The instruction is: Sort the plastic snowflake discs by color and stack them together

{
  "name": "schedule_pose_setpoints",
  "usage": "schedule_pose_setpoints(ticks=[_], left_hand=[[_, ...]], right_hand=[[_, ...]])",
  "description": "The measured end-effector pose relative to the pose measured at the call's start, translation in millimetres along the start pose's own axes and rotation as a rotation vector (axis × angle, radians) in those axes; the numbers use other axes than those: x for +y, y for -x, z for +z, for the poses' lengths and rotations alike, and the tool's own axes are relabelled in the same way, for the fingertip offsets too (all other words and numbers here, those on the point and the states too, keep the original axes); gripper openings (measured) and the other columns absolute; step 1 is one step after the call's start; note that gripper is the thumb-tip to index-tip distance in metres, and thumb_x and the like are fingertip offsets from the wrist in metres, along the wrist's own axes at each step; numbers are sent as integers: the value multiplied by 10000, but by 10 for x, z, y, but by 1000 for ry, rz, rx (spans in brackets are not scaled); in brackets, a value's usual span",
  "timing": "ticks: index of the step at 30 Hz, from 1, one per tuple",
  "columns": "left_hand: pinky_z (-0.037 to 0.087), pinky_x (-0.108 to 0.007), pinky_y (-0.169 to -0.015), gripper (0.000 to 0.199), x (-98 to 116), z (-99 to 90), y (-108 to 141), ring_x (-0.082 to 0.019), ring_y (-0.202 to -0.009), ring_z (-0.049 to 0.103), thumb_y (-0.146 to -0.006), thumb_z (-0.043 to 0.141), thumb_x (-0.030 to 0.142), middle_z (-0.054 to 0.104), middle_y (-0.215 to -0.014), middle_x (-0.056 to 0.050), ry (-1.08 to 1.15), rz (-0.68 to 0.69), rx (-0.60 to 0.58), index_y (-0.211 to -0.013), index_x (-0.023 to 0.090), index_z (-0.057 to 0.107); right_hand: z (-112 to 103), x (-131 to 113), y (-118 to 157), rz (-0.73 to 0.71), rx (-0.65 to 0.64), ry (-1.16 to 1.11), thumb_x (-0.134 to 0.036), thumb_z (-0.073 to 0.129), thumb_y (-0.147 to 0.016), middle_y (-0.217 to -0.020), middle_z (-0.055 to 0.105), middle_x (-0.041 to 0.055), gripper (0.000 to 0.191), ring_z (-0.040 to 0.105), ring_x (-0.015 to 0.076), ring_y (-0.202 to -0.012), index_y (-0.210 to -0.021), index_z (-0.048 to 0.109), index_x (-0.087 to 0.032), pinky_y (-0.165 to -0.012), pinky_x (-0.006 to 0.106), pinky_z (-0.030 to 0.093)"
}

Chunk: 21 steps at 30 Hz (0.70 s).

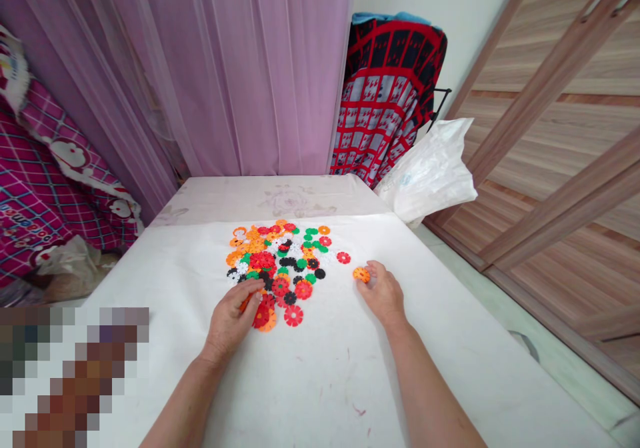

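A loose pile of notched plastic interlocking discs (263, 261) in red, orange, green, black and white lies on the table. At the pile's near left edge is my left hand (231, 318), its thumb and fingers closed around an orange disc (245, 302) that shows only in part. To the right of the pile, my right hand (384, 296) pinches an orange disc piece (361, 275) just over the cloth; whether it is one disc or several joined I cannot tell. A red disc (293, 315) lies at the pile's near right side.
A white cloth (320, 381) covers the table, with a flowered cover (225, 198) at the far end. Beyond it hangs a purple curtain (260, 68). A white plastic bag (430, 171) sits at the far right corner, near wooden cabinet doors (560, 148).
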<state>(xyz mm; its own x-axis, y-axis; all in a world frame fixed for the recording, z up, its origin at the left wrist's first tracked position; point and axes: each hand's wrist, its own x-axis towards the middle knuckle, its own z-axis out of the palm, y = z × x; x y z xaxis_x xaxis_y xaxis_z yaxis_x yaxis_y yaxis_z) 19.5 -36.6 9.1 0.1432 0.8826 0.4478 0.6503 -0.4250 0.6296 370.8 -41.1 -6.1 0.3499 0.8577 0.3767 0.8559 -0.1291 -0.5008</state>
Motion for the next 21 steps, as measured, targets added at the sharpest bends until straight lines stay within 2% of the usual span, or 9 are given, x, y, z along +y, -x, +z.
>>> schedule_pose_setpoints(ticks=[10,13,15,17,21], left_hand=[[533,-372,-984,293,3,12,12,-202,-1053,685,-893,496,364,746,-1095,-41,22,-19,16,-1036,249,725],[533,-383,-980,306,-32,44,14,-203,-1041,687,-895,482,368,745,-1092,-48,23,-45,35,-1032,244,725],[540,-390,-966,316,-61,62,8,-206,-1035,688,-894,470,360,741,-1100,-54,8,-71,59,-1038,237,723],[542,-399,-958,319,-75,67,-3,-211,-1045,684,-892,467,346,738,-1110,-59,-12,-72,75,-1056,234,716],[478,-497,-1026,321,-17,46,-20,-252,-1148,634,-891,487,334,724,-1156,-61,-82,63,0,-1119,263,703]], right_hand=[[24,18,3,-39,0,110,-313,601,-749,-994,712,49,387,611,237,-893,-1124,612,-218,-793,358,437],[-15,-43,2,-48,42,118,-348,602,-759,-1019,693,72,401,592,250,-929,-1131,618,-199,-812,372,435],[-31,-201,10,-120,102,91,-344,588,-787,-1071,677,87,358,575,255,-976,-1109,637,-194,-834,378,428],[-9,-457,43,-264,112,22,-296,558,-834,-1085,681,72,248,566,238,-994,-1039,670,-213,-845,365,418],[137,-993,198,-552,-83,-97,-216,558,-878,-973,710,14,164,570,193,-937,-902,714,-261,-826,328,414]])
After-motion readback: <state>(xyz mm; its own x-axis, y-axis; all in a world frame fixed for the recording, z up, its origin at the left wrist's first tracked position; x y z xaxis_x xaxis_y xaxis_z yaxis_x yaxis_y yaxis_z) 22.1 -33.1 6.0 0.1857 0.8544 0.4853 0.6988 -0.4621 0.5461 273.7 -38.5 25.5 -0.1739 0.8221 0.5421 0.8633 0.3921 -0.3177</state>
